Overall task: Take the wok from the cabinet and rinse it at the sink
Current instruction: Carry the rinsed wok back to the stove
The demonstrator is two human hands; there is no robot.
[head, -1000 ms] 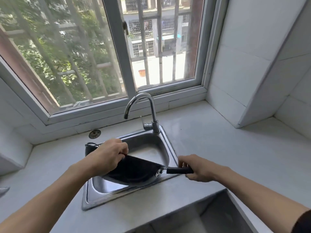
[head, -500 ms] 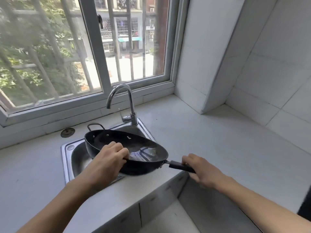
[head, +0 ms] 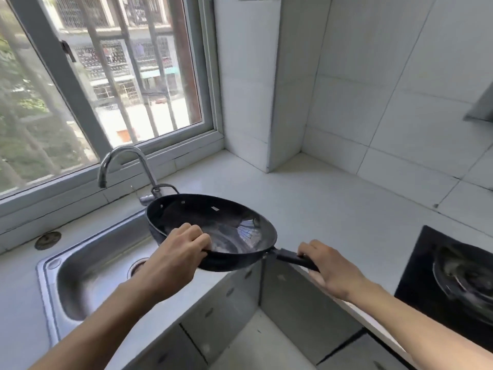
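Observation:
A black wok point(head: 213, 222) hangs upright in the air above the counter's front edge, just right of the steel sink point(head: 88, 268). Its inside shines wet. My left hand point(head: 176, 257) grips the near rim, fingers curled over the edge into the bowl. My right hand point(head: 330, 271) is wrapped round the long black handle point(head: 293, 259). A small loop handle on the wok's far side sits in front of the curved faucet point(head: 120, 164), which stands behind the sink. No water runs from the spout.
A black gas stove point(head: 453, 284) with a burner lies at the right. White tiled counter point(head: 333, 204) stretches behind the wok to the tiled corner walls. Grey cabinet fronts point(head: 221, 311) sit below. A round metal plug point(head: 48, 240) lies left of the sink. A barred window fills the back.
The wok was tilted down inside the sink, then lifted out, turned upright and carried to the right past the basin. Both hands kept their hold. The view swung right, revealing the stove.

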